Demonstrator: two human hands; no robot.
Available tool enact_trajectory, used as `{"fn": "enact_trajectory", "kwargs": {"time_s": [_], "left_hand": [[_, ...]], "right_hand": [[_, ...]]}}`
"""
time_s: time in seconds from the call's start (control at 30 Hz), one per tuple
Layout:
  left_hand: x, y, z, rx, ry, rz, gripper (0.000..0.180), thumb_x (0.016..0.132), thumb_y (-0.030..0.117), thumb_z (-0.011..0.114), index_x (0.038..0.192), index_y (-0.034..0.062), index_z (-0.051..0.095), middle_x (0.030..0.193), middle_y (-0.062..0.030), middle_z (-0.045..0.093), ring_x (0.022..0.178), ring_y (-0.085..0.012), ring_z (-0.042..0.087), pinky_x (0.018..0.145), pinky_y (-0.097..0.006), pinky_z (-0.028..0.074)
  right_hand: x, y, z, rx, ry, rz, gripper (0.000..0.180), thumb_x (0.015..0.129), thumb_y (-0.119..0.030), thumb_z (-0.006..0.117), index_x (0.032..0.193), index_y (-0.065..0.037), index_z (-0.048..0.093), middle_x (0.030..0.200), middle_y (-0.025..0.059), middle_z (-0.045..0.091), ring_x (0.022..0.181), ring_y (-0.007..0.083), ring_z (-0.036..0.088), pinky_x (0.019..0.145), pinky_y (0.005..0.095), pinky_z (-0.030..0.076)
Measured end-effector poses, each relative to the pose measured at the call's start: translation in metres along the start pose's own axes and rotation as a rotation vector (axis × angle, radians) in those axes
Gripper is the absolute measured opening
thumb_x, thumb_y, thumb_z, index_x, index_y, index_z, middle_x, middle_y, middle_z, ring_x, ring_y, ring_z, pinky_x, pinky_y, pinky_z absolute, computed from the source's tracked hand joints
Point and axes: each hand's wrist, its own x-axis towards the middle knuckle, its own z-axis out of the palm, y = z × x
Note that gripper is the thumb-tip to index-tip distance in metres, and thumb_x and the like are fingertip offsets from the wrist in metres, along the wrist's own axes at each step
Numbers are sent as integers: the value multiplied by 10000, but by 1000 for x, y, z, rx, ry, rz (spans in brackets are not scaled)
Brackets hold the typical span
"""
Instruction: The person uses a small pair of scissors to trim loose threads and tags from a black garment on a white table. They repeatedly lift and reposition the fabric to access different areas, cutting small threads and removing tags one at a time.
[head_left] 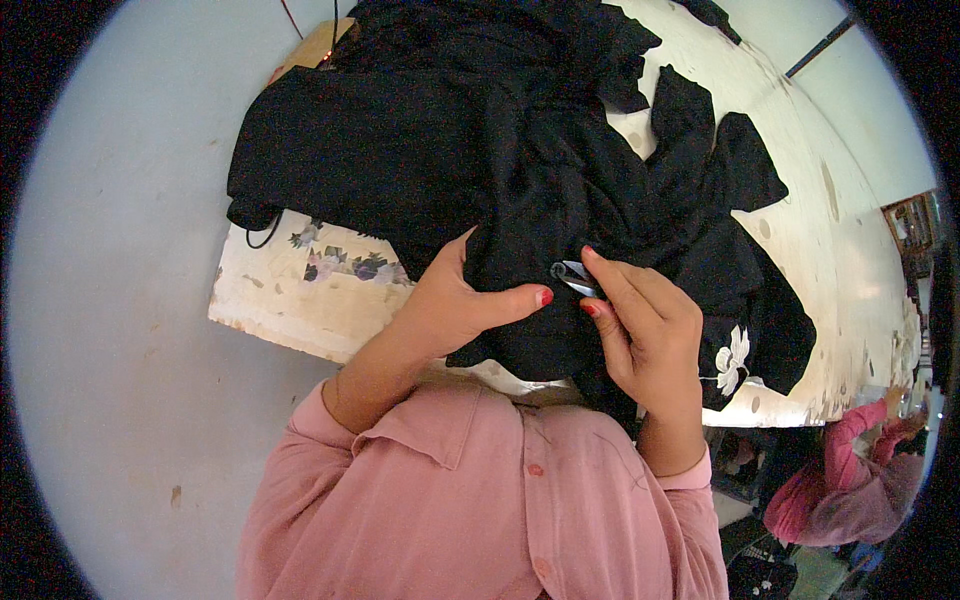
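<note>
A large black garment (540,170) lies bunched over the table, its near part hanging over the front edge. With the thumb laid across the top of the cloth and most fingers hidden in its folds, my left hand (445,300) holds the garment. Between thumb and fingertips, my right hand (650,315) grips small metal thread snips (576,279). Their tip points left, over the cloth and just past my left thumb. Whether the blades touch any thread is too small to see. A white flower patch (733,358) shows on the cloth beside my right wrist.
The worn white table (290,325) bears a floral print at its left. A thin dark cord (262,240) loops from under the cloth there. Something tan (312,52) stands behind the garment. Another person in pink (850,470) sits at the lower right. A pale wall (120,260) fills the left.
</note>
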Motion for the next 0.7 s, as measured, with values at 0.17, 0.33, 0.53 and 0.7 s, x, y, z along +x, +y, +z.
{"fn": "enact_trajectory", "kwargs": {"time_s": [0.17, 0.33, 0.53, 0.7], "left_hand": [[-1, 1, 0, 33, -4, 25, 521, 691, 128, 824, 1145, 11, 597, 1026, -71, 663, 893, -164, 626, 818, -311, 507], [-2, 2, -2, 110, -24, 33, 455, 743, 59, 765, 1148, -12, 570, 1040, -71, 649, 910, -131, 605, 821, -280, 507], [-2, 0, 0, 57, -15, 37, 483, 738, 67, 768, 1169, -9, 566, 1046, -78, 648, 907, -140, 610, 829, -282, 503], [-1, 6, -6, -281, -36, -198, 455, 747, 120, 753, 1151, -9, 588, 1046, -90, 658, 916, -185, 640, 848, -303, 503]], "right_hand": [[6, 0, 2, -30, -14, -36, 365, 775, -124, 682, 1136, -85, 648, 935, 79, 670, 699, 224, 621, 598, 321, 488], [6, 6, 7, 12, 5, -68, 347, 771, -92, 675, 1118, -93, 656, 918, 75, 673, 702, 222, 623, 596, 321, 489], [7, 7, 9, 46, 12, -60, 378, 757, -108, 702, 1126, -68, 631, 923, 98, 671, 737, 252, 641, 626, 338, 510], [-14, 3, 27, 299, -62, 208, 638, 666, -159, 780, 1228, -50, 496, 921, 125, 670, 771, 279, 665, 667, 344, 528]]}}
